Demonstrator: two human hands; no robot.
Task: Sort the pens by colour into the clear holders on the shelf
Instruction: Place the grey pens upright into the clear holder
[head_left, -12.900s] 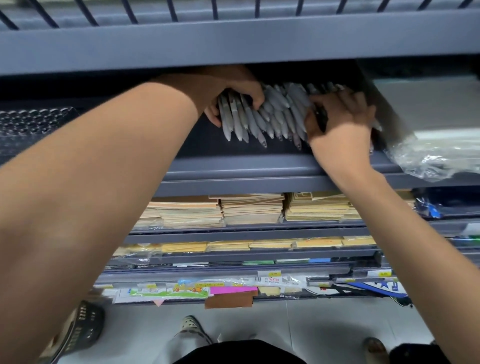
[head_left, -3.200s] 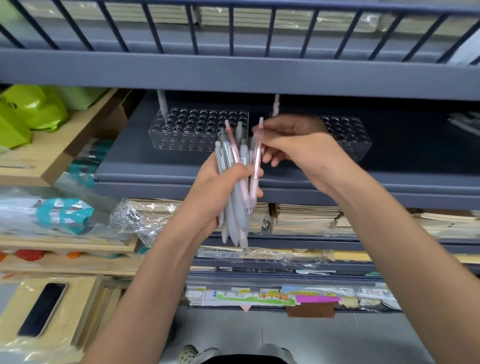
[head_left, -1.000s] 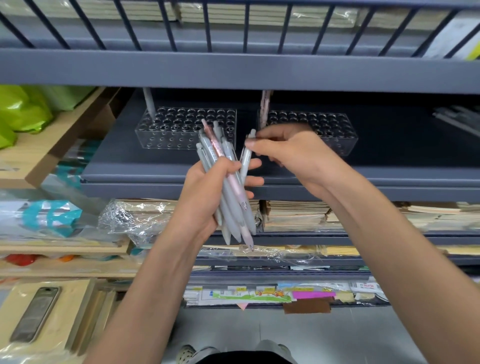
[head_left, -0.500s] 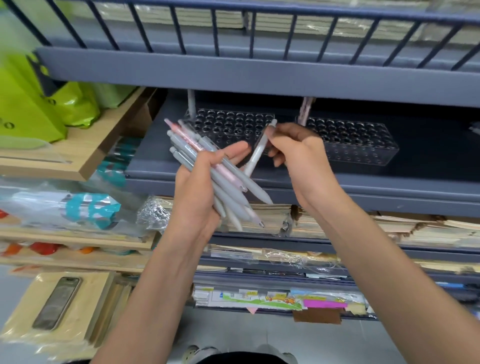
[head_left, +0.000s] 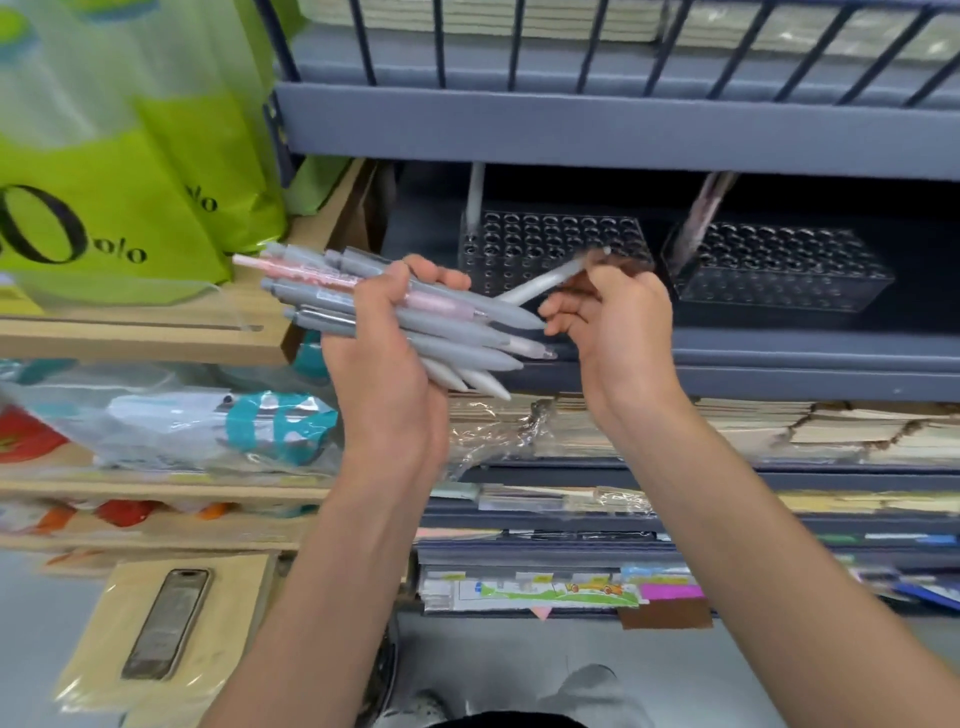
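Note:
My left hand (head_left: 387, 364) grips a bundle of pens (head_left: 332, 291), mostly grey with a few pink ones, lying nearly level with their tips to the right. My right hand (head_left: 613, 322) pinches a single pale grey pen (head_left: 545, 280), tilted up to the right, just right of the bundle. Behind my hands, on the dark shelf (head_left: 779, 358), stand two clear holders with rows of holes. The left holder (head_left: 550, 244) has one grey pen (head_left: 474, 192) upright at its back left corner. The right holder (head_left: 779, 265) has a pink pen (head_left: 706, 208) leaning at its left end.
Green bags (head_left: 130, 182) sit on a wooden shelf at the left, with plastic-wrapped goods (head_left: 208, 431) below. Stacks of notebooks (head_left: 831, 431) fill the shelves under the holders. A phone (head_left: 166, 623) lies on a low wooden surface at bottom left. A barred shelf rail (head_left: 571, 130) overhangs the holders.
The bundle in my left hand has tilted from upright to nearly level. My right hand has drawn one grey pen out of it to the right. The view has swung left.

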